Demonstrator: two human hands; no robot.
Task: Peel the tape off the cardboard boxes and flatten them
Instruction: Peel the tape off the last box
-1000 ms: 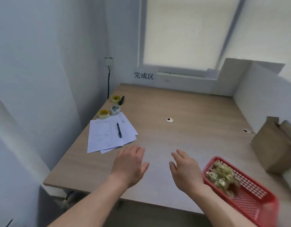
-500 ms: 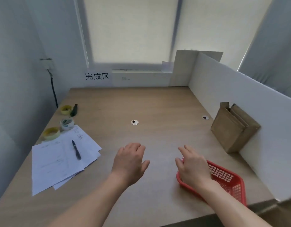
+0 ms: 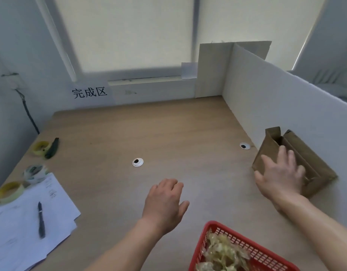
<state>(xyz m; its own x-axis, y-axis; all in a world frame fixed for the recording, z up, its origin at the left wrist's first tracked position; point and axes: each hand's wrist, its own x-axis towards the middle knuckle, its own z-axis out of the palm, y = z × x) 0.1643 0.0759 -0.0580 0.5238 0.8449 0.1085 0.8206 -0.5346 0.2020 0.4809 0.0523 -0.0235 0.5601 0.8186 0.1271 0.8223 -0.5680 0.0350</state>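
From the head camera, the change is plain: half a second earlier both hands hovered over bare desk, and now the right hand (image 3: 280,175) has reached out to the cardboard box (image 3: 305,165) that leans against the white partition (image 3: 270,106). Its fingers lie spread over the box's near face, thumb at the lower left edge; whether they already pinch the card or only press on it cannot be told. The left hand (image 3: 164,200) hangs over the desk (image 3: 168,130) with fingers loosely curled, holding nothing.

This looks like the start of the next box: fetching it toward the middle before any tape comes off (the red basket (image 3: 266,253) just below the right wrist already holds crumpled tape).

Room is tight beyond the right hand, where the partition backs the box, so the free way is leftward, toward the left hand. Between the two hands the desk is bare wood. Well left of the left hand lie papers (image 3: 22,222) with a pen (image 3: 41,220) and tape rolls (image 3: 9,190).
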